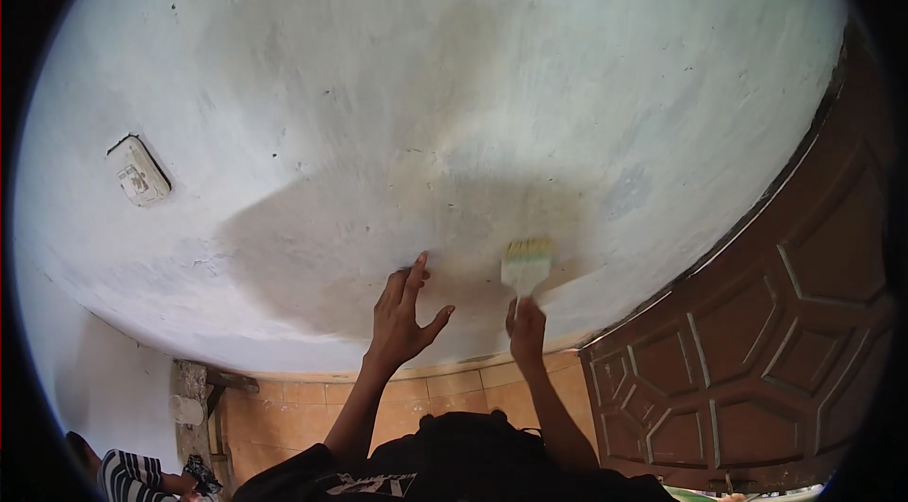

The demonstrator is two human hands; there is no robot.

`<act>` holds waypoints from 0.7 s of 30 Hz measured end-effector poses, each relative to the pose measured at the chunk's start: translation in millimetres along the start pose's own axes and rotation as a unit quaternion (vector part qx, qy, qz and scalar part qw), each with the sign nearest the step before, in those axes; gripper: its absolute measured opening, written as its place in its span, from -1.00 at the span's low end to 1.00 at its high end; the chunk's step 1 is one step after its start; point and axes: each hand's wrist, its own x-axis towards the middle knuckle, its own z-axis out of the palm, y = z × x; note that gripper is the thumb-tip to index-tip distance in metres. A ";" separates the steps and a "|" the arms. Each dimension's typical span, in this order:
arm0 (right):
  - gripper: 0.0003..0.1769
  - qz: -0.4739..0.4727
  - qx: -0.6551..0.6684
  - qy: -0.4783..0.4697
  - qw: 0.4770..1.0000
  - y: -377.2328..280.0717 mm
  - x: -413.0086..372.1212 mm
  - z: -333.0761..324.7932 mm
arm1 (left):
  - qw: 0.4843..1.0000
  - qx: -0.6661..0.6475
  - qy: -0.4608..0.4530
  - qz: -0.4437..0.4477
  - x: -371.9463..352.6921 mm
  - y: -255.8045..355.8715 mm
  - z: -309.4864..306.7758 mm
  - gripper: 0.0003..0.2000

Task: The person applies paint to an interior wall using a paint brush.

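My right hand (527,327) grips a wide paintbrush (526,270) by its handle, bristles pointing up. The brush is white, with yellowish bristles that turn greenish near the base, and it overlaps the wall (454,142) in this view. To the left, my left hand (402,313) is raised with its fingers apart and holds nothing; its fingertips are close to the wall. The wall is pale, with small dark pits, patchy stains and a broad shadow around both hands.
A paint-smeared switch plate (139,171) is set in the wall on the left. A brown panelled door (747,360) stands at right. Orange tiles (454,398) cover the floor. At lower left are a wooden bench (192,407) and a person in a striped top (132,475).
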 end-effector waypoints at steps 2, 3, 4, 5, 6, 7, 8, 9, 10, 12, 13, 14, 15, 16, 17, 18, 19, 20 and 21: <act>-0.58 0.011 -0.061 -0.012 0.998 45.4 -32.0 -22.0 | 1.000 0.001 -0.003 -0.004 -2.3 -1.5 0.5 -0.08; -0.58 -0.008 -0.117 -0.011 0.993 42.3 -31.3 -20.1 | 1.000 0.002 -0.004 -0.004 -1.3 -2.6 0.7 -0.08; -0.57 -0.027 -0.173 -0.007 0.985 37.8 -33.5 -18.6 | 1.000 0.002 -0.004 -0.008 -0.8 -3.3 0.9 -0.08; -0.56 -0.022 -0.158 0.000 0.987 19.4 -34.8 -10.7 | 1.000 0.000 -0.006 -0.011 -0.9 -3.8 1.0 -0.09; -0.55 -0.017 -0.143 0.007 0.990 -8.1 -35.4 2.5 | 1.000 -0.002 -0.010 -0.012 -1.6 -3.3 1.7 -0.09; -0.55 0.008 -0.055 0.016 0.998 -40.9 -24.5 18.2 | 1.000 0.000 -0.009 -0.011 -2.0 -2.4 2.6 -0.08; -0.54 0.031 0.034 0.024 0.999 -70.1 -11.8 33.4 | 1.000 0.003 -0.007 -0.008 -1.6 -1.9 2.8 -0.08; -0.52 0.007 0.022 0.006 1.000 -83.3 -0.2 39.9 | 1.000 0.007 -0.004 -0.006 -1.0 -1.9 2.3 -0.08; -0.51 -0.016 0.009 -0.013 1.000 -93.7 10.3 44.3 | 1.000 0.003 -0.007 -0.004 -0.8 -2.1 1.6 -0.08; -0.50 -0.051 -0.015 -0.032 0.998 -90.7 15.8 45.7 | 1.000 -0.006 -0.011 0.000 -0.9 -2.9 0.1 -0.07; -0.50 -0.063 -0.026 -0.032 0.997 -73.7 16.7 42.2 | 1.000 -0.011 -0.013 0.000 -1.2 -4.3 -0.1 -0.07; -0.50 -0.075 -0.038 -0.034 0.996 -55.4 16.1 37.6 | 1.000 -0.015 -0.014 0.000 -2.1 -6.2 0.5 -0.06; -0.50 -0.047 -0.043 -0.027 0.998 -32.3 7.9 29.7 | 1.000 -0.019 -0.015 -0.002 -3.0 -7.7 0.5 -0.06; -0.50 -0.018 -0.048 -0.020 0.998 -5.9 -6.4 19.1 | 1.000 -0.019 -0.016 0.000 -2.6 -8.0 -0.2 -0.05; -0.50 0.010 -0.054 -0.014 0.998 8.9 -19.7 11.2 | 1.000 -0.020 -0.017 0.001 -2.2 -7.3 -0.7 -0.05; -0.53 0.029 -0.050 -0.013 0.998 10.1 -32.4 6.1 | 1.000 -0.020 -0.018 0.002 -2.7 -7.1 -1.3 -0.04; -0.56 0.047 -0.047 -0.012 0.998 6.0 -42.4 1.6 | 1.000 -0.016 -0.017 0.003 -2.6 -7.9 -1.4 -0.04; -0.59 0.064 -0.043 -0.010 0.997 -1.1 -46.3 -0.2 | 1.000 -0.013 -0.015 0.004 -2.3 -8.5 -1.4 -0.03; -0.60 0.033 -0.030 -0.009 0.999 -12.7 -41.7 3.5 | 1.000 -0.011 -0.018 0.006 -3.1 -8.2 -1.2 -0.03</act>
